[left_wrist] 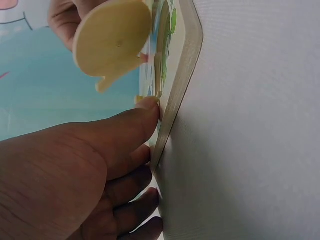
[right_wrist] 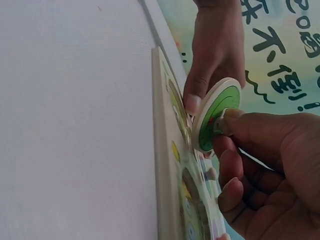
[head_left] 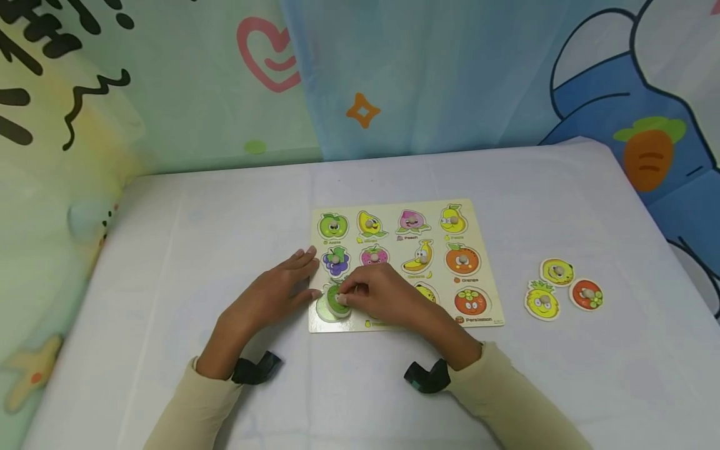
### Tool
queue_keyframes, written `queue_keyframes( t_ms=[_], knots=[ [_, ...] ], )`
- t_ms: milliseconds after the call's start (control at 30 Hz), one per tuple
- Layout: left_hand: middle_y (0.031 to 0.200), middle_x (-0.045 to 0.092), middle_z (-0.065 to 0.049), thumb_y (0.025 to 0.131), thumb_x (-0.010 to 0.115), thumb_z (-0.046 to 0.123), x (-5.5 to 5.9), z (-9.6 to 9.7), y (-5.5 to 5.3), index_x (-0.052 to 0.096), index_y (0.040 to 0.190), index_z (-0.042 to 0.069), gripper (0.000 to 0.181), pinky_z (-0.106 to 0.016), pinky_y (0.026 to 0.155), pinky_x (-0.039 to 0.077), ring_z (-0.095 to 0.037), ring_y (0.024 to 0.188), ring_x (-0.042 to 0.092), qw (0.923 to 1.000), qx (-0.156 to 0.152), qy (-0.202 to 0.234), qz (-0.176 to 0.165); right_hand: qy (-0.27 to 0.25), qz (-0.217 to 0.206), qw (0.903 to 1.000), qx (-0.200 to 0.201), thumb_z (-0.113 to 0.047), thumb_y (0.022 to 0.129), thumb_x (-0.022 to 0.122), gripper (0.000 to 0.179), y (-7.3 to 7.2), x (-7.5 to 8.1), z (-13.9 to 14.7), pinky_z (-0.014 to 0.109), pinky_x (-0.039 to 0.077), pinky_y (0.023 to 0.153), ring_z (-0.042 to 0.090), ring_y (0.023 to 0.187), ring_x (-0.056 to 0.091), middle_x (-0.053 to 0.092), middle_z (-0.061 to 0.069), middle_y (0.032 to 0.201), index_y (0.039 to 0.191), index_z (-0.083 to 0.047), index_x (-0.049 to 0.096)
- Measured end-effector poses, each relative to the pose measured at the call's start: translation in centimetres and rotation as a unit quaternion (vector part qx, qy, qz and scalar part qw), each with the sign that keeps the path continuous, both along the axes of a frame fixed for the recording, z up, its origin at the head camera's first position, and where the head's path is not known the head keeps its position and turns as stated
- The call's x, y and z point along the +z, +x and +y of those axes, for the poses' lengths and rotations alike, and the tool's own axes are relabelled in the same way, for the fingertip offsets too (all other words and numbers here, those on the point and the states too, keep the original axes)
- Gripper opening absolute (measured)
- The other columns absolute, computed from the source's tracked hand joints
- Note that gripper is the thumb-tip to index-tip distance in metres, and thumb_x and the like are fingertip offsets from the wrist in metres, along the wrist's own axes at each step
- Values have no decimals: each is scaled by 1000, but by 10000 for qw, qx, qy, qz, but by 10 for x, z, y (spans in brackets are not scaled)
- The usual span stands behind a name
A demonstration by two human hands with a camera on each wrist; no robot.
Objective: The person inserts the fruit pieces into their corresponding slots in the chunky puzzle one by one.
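cartoon-print cloth (head_left: 439, 81) hangs beyond the fruit puzzle board (head_left: 439, 259). over its near left corner, the right hand (head_left: 388, 297) pinches a round green piece (head_left: 334, 303) by its knob; the left hand (head_left: 267, 297), fingers extended, touches the board's left edge. right of it lie three loose pieces (head_left: 557, 274) (one a pineapple (head_left: 542, 306)).

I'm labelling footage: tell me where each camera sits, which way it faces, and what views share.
Head: on the head, facing forward and down at the puzzle board; left hand, right hand and sleeves show.
Left wrist: on that wrist, looking along the left hand at the puzzle board's edge; the right hand partly shows.
Right wrist: on that wrist, looking at the right hand pinching a green piece; the left hand shows beyond.
Shared by both wrist views: the green piece, from opposite sides.
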State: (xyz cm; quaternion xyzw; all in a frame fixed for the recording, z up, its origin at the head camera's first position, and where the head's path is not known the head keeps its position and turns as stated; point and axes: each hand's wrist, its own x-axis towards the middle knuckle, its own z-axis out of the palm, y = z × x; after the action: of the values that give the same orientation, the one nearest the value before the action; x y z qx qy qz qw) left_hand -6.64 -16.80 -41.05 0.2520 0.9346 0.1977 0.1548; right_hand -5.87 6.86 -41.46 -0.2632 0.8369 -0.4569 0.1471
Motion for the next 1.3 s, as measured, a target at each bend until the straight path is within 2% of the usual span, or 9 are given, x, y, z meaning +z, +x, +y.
queue_keyframes(
  t_ms=[167, 400, 600, 967, 1300],
  knots=[
    [155, 32, -9, 90, 71, 29, 0, 1, 0, 47, 143, 2, 65, -46, 111, 32, -28, 143, 27, 10000, 21, 29, -22, 290, -45, 9994, 183, -14, 87, 75, 7, -1, -3, -6, 23, 48, 59, 6, 69, 55, 67, -12, 80, 93, -11, 76],
    [153, 35, -10, 92, 70, 27, 0, 3, -2, 49, 142, 1, 60, -44, 110, 34, -28, 141, 31, 9998, -87, 120, 140, 718, 228, 9970, 165, -12, 86, 75, 5, -1, 4, -11, 24, 49, 64, 7, 73, 55, 65, -9, 79, 90, -9, 76],
    [153, 35, -9, 93, 69, 26, 0, 4, -3, 48, 142, 2, 59, -44, 110, 34, -28, 141, 31, 9999, -73, 68, 109, 962, 247, 9949, 154, -8, 86, 74, 7, 1, 6, -18, 21, 49, 67, 9, 77, 55, 66, -4, 82, 92, -5, 76],
    [153, 35, -10, 92, 69, 25, 2, 2, -3, 48, 142, 1, 59, -45, 110, 34, -28, 141, 31, 10000, -44, 56, 64, 885, 456, 9950, 122, -6, 84, 75, 4, 0, 1, -22, 21, 48, 65, 8, 74, 56, 66, -6, 78, 87, -7, 77],
    [152, 36, -11, 93, 68, 24, 0, -1, -2, 49, 141, 0, 57, -45, 110, 34, -30, 140, 32, 9999, -32, 108, 68, 855, 424, 9950, 284, -5, 87, 72, 8, 0, -1, -22, 21, 50, 69, 9, 80, 61, 71, -1, 86, 93, -6, 77]
  ],
)
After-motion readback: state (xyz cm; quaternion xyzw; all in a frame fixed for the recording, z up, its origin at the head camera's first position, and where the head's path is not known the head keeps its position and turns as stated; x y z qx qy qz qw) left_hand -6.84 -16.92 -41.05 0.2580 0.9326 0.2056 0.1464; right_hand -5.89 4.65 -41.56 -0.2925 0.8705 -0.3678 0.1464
